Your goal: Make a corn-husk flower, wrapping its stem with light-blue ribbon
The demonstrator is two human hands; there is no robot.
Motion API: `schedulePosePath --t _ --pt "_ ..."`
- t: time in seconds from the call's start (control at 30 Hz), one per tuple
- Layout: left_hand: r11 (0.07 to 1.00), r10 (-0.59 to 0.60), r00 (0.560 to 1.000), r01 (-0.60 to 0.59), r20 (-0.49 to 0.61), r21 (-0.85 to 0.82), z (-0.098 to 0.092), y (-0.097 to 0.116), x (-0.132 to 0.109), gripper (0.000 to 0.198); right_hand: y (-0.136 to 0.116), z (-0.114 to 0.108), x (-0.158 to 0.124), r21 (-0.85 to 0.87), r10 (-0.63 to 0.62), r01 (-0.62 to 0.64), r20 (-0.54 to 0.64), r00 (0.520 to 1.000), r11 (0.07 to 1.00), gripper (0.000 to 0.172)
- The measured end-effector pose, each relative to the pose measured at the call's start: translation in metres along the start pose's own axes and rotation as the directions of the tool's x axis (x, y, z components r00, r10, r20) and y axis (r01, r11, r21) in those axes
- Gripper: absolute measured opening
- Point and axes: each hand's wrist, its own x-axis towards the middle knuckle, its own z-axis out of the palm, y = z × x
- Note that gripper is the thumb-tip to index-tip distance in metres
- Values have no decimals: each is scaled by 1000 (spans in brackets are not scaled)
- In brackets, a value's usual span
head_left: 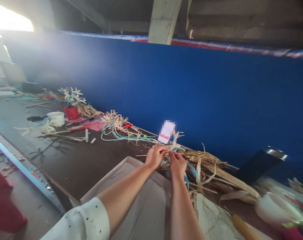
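My left hand [155, 157] and my right hand [178, 163] meet over the table, both closed in a pinch with fingertips almost touching. A pale corn-husk flower [176, 145] with a light blue stem rises just above the right fingertips, which appear to grip its lower part. Whatever lies between the left fingertips is too small to make out. Beside the right wrist curls a light blue strip [192, 170]. A bundle of dry corn husks [206, 158] spreads to the right of that hand.
Finished husk flowers [114, 120] with blue stems lie left of my hands. Farther left stand a white cup [56, 118], a red container [71, 112] and black scissors [36, 118]. A shallow cardboard box [131, 200] sits beneath my forearms. A dark bottle [263, 165] and white bowl [276, 208] are at right.
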Motion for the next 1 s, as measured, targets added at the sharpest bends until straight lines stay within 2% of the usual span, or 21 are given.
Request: schedulePosePath --t 0.4,0.63,0.8,1.0 --pt "990 130 991 -132 34 54 -4 -5 -3 21 -7 -1 -4 -117 -58 61 37 998 991 34" --pt "975 201 979 -203 34 92 -9 0 -4 23 -9 1 -5 -204 -198 193 -6 980 960 28" --pt "971 210 977 -213 38 109 -9 1 -5 22 -12 0 -7 -268 -245 232 -18 969 935 26" --pt "970 215 976 -218 39 106 -8 -1 -4 22 -10 0 -7 -275 -232 219 -15 973 936 29"
